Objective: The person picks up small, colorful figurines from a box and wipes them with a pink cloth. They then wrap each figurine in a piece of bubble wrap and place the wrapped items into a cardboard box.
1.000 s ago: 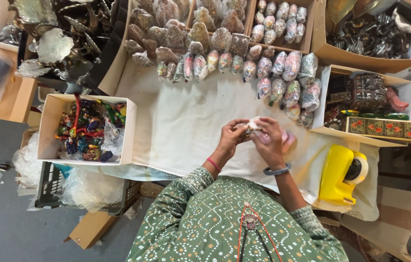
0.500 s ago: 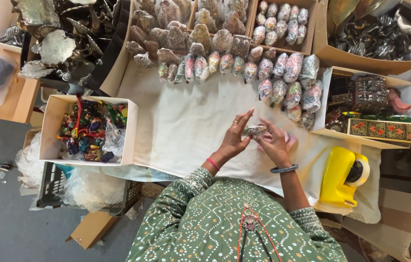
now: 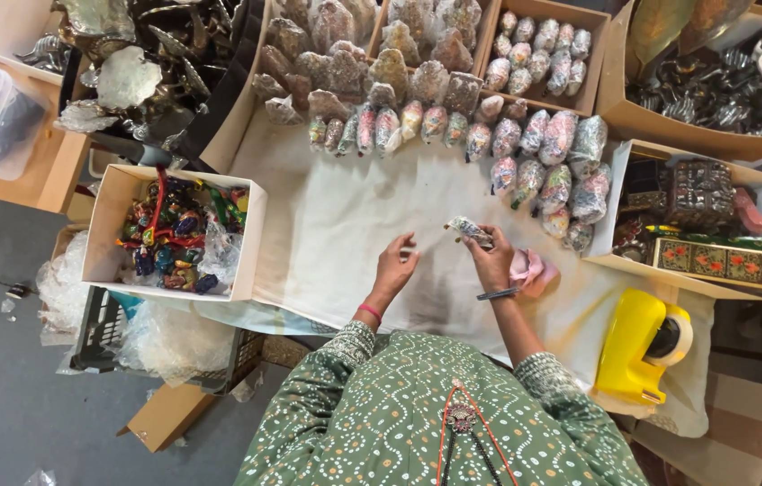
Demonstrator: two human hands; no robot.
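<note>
Grasping a small wrapped packet (image 3: 469, 230) — right hand (image 3: 493, 261); left hand (image 3: 396, 266) released.

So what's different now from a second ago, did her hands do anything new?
The hands have come apart. The left hand let go and drew back to the left, now empty above the white cloth. The right hand alone holds the small wrapped piece, raised toward the rows of wrapped pieces. The box of colourful ornaments and the yellow tape dispenser stayed put.
</note>
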